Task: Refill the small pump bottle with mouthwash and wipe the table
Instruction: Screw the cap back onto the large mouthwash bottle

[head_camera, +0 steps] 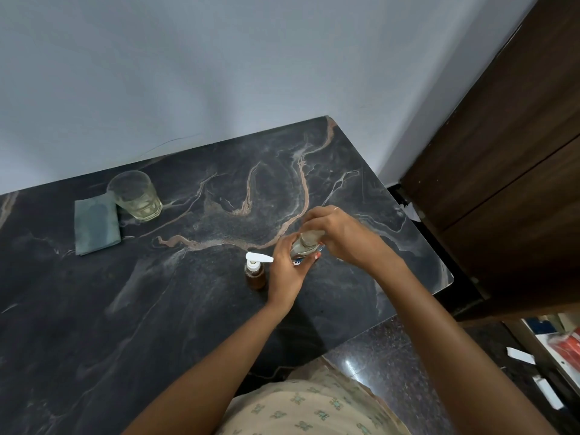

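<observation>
Clear mouthwash bottle (303, 246) is gripped by left hand (287, 271), right hand (335, 230) curled round its top.

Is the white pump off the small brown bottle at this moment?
No, the white pump sits on the small brown bottle, which stands on the table beside the left hand gripping the clear bottle.

left hand (287, 273) and right hand (340, 235) holding mouthwash bottle (302, 248), pump bottle (255, 276) beside
</observation>
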The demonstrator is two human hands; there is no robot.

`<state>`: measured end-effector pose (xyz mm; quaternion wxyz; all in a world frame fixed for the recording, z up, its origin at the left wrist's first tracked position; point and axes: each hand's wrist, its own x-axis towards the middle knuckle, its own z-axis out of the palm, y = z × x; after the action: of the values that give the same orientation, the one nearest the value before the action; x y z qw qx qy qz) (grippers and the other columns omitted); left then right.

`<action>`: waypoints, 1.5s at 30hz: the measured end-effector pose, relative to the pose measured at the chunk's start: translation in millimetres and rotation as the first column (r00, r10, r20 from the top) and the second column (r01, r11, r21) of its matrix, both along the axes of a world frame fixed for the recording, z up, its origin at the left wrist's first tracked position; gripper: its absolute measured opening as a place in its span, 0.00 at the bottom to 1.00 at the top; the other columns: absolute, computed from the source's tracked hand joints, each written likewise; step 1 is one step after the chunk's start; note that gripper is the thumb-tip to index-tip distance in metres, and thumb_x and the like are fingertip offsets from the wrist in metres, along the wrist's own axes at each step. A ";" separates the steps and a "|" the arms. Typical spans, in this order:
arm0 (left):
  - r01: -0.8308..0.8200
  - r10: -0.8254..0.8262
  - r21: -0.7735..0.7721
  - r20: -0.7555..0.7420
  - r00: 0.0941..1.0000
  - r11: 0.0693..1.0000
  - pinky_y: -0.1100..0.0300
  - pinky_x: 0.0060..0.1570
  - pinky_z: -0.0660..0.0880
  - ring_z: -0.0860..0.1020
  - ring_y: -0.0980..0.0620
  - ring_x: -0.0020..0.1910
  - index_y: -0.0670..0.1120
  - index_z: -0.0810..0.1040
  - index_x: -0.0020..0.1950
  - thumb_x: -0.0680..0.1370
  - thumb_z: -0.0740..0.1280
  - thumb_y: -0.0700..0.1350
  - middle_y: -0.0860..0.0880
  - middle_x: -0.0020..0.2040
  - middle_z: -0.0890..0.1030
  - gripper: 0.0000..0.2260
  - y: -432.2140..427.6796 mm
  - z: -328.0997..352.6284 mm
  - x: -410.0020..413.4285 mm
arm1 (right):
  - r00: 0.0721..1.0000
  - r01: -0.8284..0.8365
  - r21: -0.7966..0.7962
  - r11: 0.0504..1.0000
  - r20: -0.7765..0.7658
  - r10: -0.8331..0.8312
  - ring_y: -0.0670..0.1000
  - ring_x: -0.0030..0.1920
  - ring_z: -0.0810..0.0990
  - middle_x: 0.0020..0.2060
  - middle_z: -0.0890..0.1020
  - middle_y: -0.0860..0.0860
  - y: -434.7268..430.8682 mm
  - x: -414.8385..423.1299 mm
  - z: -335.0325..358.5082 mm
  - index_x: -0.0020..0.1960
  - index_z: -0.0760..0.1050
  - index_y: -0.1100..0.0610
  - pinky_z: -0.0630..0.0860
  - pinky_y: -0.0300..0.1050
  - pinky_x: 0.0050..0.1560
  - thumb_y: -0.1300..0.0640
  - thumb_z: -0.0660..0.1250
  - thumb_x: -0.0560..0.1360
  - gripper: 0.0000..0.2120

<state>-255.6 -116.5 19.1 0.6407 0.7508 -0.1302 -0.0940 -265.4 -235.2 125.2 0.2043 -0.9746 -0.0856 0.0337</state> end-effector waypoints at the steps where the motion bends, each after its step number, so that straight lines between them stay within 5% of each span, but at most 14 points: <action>1: 0.001 -0.001 -0.002 0.003 1.000 1.000 0.77 0.49 0.68 0.74 0.61 0.50 0.49 0.72 0.56 0.70 0.73 0.42 0.55 0.50 0.74 0.17 0.2 -0.6 0.1 | 1.000 -0.023 -0.021 1.000 -0.011 0.023 0.57 0.54 0.76 0.55 0.78 0.57 1.2 0.7 0.1 0.54 0.78 0.62 0.75 0.52 0.51 0.74 0.65 0.68 0.17; 8: 0.004 -0.004 -0.016 -0.001 1.000 1.000 0.76 0.49 0.68 0.74 0.62 0.50 0.52 0.71 0.54 0.70 0.72 0.42 0.59 0.49 0.74 0.17 0.6 0.4 -0.1 | 0.998 0.051 -0.035 0.998 -0.027 -0.052 0.57 0.56 0.75 0.54 0.80 0.56 5.5 -0.5 2.6 0.58 0.76 0.61 0.76 0.56 0.50 0.73 0.65 0.69 0.18; 12: 0.006 -0.006 0.000 0.005 1.000 1.000 0.76 0.49 0.68 0.74 0.60 0.50 0.50 0.72 0.55 0.70 0.72 0.43 0.52 0.51 0.75 0.17 0.7 -1.2 0.1 | 0.995 0.088 -0.102 0.991 -0.042 -0.092 0.56 0.55 0.75 0.53 0.79 0.56 7.3 -0.4 4.7 0.58 0.75 0.62 0.75 0.49 0.52 0.65 0.66 0.72 0.14; 17: 0.006 -0.007 0.030 0.021 1.000 1.000 0.76 0.50 0.68 0.75 0.55 0.52 0.43 0.74 0.58 0.70 0.73 0.42 0.50 0.53 0.76 0.18 0.8 -4.0 0.7 | 0.969 0.237 -0.163 0.958 -0.026 -0.244 0.55 0.49 0.76 0.48 0.77 0.56 13.0 0.4 2.1 0.50 0.74 0.63 0.66 0.44 0.39 0.51 0.70 0.70 0.17; 22: 0.009 -0.009 -0.014 -0.009 1.000 1.000 0.77 0.50 0.67 0.74 0.64 0.52 0.49 0.72 0.57 0.70 0.73 0.44 0.56 0.51 0.74 0.18 1.2 -3.5 0.2 | 0.976 0.168 -0.029 0.985 -0.133 -0.170 0.54 0.61 0.74 0.64 0.73 0.53 8.3 -2.7 5.0 0.66 0.68 0.58 0.71 0.42 0.53 0.67 0.67 0.71 0.24; 25: 0.004 -0.004 -0.029 0.005 1.000 1.000 0.77 0.50 0.68 0.74 0.64 0.51 0.53 0.70 0.55 0.70 0.73 0.43 0.56 0.51 0.74 0.18 1.0 -3.1 -0.3 | 0.988 0.073 0.007 0.997 -0.139 -0.071 0.54 0.60 0.75 0.63 0.74 0.54 7.0 -4.8 8.4 0.62 0.73 0.59 0.73 0.46 0.57 0.72 0.64 0.71 0.21; 33: 0.014 -0.014 -0.002 0.023 1.000 1.000 0.77 0.49 0.67 0.74 0.61 0.50 0.45 0.75 0.55 0.70 0.73 0.42 0.49 0.52 0.76 0.16 0.9 -5.2 0.4 | 0.935 0.345 -0.071 0.936 -0.059 -0.349 0.56 0.46 0.77 0.48 0.77 0.56 14.5 -3.2 -0.3 0.49 0.74 0.63 0.67 0.45 0.39 0.54 0.67 0.72 0.13; 38: 0.011 -0.011 -0.019 -0.017 1.000 1.000 0.78 0.50 0.67 0.74 0.63 0.51 0.50 0.71 0.56 0.70 0.72 0.42 0.54 0.52 0.74 0.17 1.1 -3.3 0.7 | 0.982 0.174 -0.048 0.984 -0.072 -0.177 0.53 0.58 0.74 0.60 0.74 0.52 11.7 -7.4 0.8 0.64 0.70 0.56 0.75 0.47 0.47 0.60 0.67 0.72 0.20; 41: 0.011 -0.012 -0.025 -0.024 1.000 1.000 0.76 0.51 0.69 0.74 0.63 0.51 0.53 0.70 0.56 0.70 0.72 0.42 0.56 0.52 0.74 0.18 1.0 -2.5 -0.1 | 0.995 0.073 -0.048 0.996 -0.068 -0.076 0.54 0.57 0.75 0.59 0.76 0.52 9.7 -8.7 1.8 0.61 0.74 0.57 0.77 0.51 0.50 0.68 0.64 0.73 0.18; 45: 0.006 -0.006 -0.012 -0.024 1.000 1.000 0.73 0.52 0.71 0.75 0.56 0.52 0.49 0.72 0.57 0.70 0.72 0.43 0.51 0.53 0.75 0.17 0.7 -3.7 0.5 | 0.988 0.143 -0.053 0.988 -0.058 -0.146 0.57 0.56 0.73 0.56 0.76 0.55 11.8 -6.3 -1.2 0.61 0.73 0.58 0.74 0.52 0.53 0.65 0.63 0.75 0.16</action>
<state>-255.1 -115.8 15.4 0.6466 0.7453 -0.1252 -0.1042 -271.7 -223.4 123.9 0.1851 -0.9814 -0.0077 0.0512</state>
